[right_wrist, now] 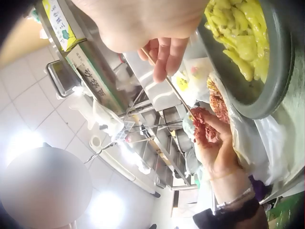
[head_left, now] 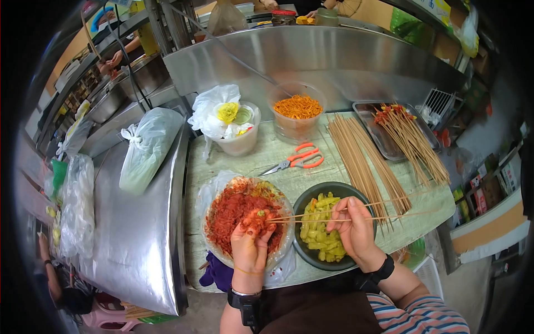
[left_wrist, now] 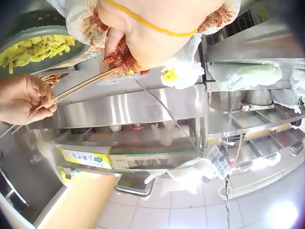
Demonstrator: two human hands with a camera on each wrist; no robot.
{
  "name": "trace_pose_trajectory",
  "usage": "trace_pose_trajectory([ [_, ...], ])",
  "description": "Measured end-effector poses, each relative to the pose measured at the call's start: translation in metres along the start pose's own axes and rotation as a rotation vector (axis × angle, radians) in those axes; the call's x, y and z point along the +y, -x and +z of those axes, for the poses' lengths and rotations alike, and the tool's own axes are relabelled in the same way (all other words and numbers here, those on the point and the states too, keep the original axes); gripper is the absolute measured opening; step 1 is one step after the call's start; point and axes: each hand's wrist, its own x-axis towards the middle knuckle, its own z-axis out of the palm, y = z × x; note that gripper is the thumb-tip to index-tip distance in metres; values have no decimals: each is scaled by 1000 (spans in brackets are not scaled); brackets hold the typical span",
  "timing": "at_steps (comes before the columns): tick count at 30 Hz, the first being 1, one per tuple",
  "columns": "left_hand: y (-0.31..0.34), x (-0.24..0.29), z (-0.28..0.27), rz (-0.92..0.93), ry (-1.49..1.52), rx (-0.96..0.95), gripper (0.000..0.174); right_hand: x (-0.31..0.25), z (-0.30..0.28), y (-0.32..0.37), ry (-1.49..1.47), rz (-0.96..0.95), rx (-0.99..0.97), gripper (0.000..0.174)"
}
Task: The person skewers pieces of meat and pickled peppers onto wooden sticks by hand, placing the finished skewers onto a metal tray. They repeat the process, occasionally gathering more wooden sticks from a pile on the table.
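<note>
My left hand holds a clump of red-coated meat with a bit of green at its top. Thin bamboo skewers are pinched in my right hand, and their tips meet the clump at the left fingertips. Below the left hand is a plastic-lined bowl of red seasoned meat. Beneath the right hand stands a dark bowl of yellow-green pickled peppers. Seen from the left wrist, the skewers run between both hands.
Orange-handled scissors lie behind the bowls. Loose skewers spread to the right, beside a metal tray with loaded skewers. At the back stand a tub of orange shreds and a bag-filled white tub.
</note>
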Motion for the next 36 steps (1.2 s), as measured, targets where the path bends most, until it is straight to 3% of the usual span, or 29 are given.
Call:
trace_pose_trajectory([
  [4,0,0,0,29,9,14,23,3,10,7,39,-10,16,32],
  [6,1,-1,1,95,-45,41,24,2,14,12,227,-182,-49,33],
  [7,1,-2,2,98,-43,42,24,-1,15,14,228,-182,-53,33],
  [9,1,-3,7,108,-152,136,26,-10,15,18,688,-487,-243,32],
  [10,2,-3,8,109,-150,135,26,-15,20,20,690,-489,-244,32],
  [13,2,-6,11,165,-220,137,24,-26,28,18,921,-725,-536,16],
  [16,3,-9,10,227,-244,136,24,-26,34,22,976,-800,-613,11],
  [22,4,-10,11,215,-291,133,22,-17,37,18,1011,-869,-664,23],
  [25,3,-8,9,170,-246,144,21,-9,37,15,1008,-916,-670,12],
  [27,2,-8,8,164,-247,129,21,-8,39,15,1028,-911,-654,15],
  [28,2,-10,9,160,-247,127,21,-7,41,14,1045,-907,-640,24],
  [32,5,-10,16,163,-286,108,24,3,46,7,1081,-885,-606,22],
  [35,3,-7,16,266,-319,250,27,-4,43,8,1036,-819,-526,14],
  [36,0,-6,16,288,-267,314,28,-16,37,11,948,-507,-545,13],
])
